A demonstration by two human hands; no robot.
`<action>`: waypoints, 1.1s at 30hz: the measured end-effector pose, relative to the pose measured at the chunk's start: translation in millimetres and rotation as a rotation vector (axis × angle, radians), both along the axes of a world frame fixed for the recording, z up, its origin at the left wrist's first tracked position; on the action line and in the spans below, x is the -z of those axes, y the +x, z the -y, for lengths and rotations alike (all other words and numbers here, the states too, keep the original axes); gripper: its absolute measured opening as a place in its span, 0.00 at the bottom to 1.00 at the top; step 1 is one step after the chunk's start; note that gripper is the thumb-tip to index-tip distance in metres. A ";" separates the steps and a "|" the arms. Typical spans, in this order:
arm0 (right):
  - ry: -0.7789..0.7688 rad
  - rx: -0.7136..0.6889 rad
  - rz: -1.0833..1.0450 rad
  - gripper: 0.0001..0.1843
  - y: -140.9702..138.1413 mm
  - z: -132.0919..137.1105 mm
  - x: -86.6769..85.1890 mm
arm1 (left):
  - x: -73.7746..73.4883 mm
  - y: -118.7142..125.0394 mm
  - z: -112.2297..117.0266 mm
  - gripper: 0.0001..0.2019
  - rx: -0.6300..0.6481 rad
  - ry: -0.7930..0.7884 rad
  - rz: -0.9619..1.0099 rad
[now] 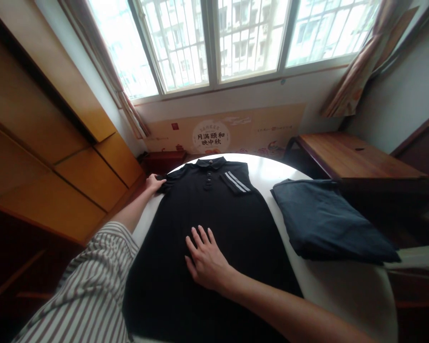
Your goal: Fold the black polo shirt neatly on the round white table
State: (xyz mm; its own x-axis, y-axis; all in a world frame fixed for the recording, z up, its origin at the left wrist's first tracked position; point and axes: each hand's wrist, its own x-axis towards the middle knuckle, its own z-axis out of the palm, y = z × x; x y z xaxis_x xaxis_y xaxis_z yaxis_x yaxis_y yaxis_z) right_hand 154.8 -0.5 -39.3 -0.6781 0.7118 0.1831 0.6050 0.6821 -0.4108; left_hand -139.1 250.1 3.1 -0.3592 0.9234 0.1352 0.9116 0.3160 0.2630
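A black polo shirt point(221, 209) lies spread front side up, its collar toward the window. The sleeve with two pale stripes point(238, 182) is folded inward over the chest on the right. At the far left, my left hand point(155, 183) pinches the end of the other sleeve. My right hand point(206, 259) rests flat on the middle of the shirt, fingers apart, holding nothing. The shirt's lower hem is partly hidden by my right forearm and the bottom of the view.
The shirt lies on a round white table point(268, 171). Folded dark blue-grey cloth point(325, 219) sits at its right. A wooden desk point(361, 152) stands beyond on the right, wooden cabinets point(75, 157) on the left. A barred window point(214, 43) is ahead.
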 end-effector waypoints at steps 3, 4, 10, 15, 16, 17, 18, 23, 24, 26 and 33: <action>0.003 -0.002 0.010 0.33 -0.2 0.0 -0.8 | -13.2 16.0 -0.7 0.19 0.090 0.160 -0.014; 0.002 -0.003 0.013 0.33 -0.1 0.2 -1.2 | -17.4 24.6 -3.1 0.19 0.144 0.199 -0.011; 0.013 0.003 0.012 0.33 1.2 1.0 -2.6 | -15.0 87.4 -14.5 0.17 0.513 0.168 0.088; 0.009 -0.002 0.014 0.33 0.1 0.1 0.0 | -0.7 93.1 -24.9 0.13 0.435 0.162 0.165; 0.010 -0.002 0.012 0.33 -0.2 0.0 0.7 | -0.4 87.2 -29.0 0.13 0.375 0.172 0.169; 0.010 -0.002 0.010 0.33 -0.4 -0.1 1.3 | -0.3 80.4 -33.4 0.13 0.314 0.174 0.172; 0.010 -0.004 0.008 0.33 -0.4 -0.1 1.7 | -0.2 73.7 -37.7 0.14 0.258 0.169 0.177; 0.003 -0.011 0.000 0.33 0.6 0.2 1.1 | 9.2 57.7 -55.8 0.20 0.123 0.101 0.210; 0.002 -0.012 -0.002 0.33 0.9 0.5 0.6 | 12.4 57.9 -58.9 0.20 0.110 0.093 0.211; 0.001 -0.010 -0.007 0.33 1.3 1.0 -0.3 | 18.2 59.0 -64.6 0.20 0.089 0.084 0.203; -0.003 -0.003 -0.010 0.33 2.2 1.7 -2.1 | 22.4 63.3 -65.8 0.17 0.135 0.115 0.107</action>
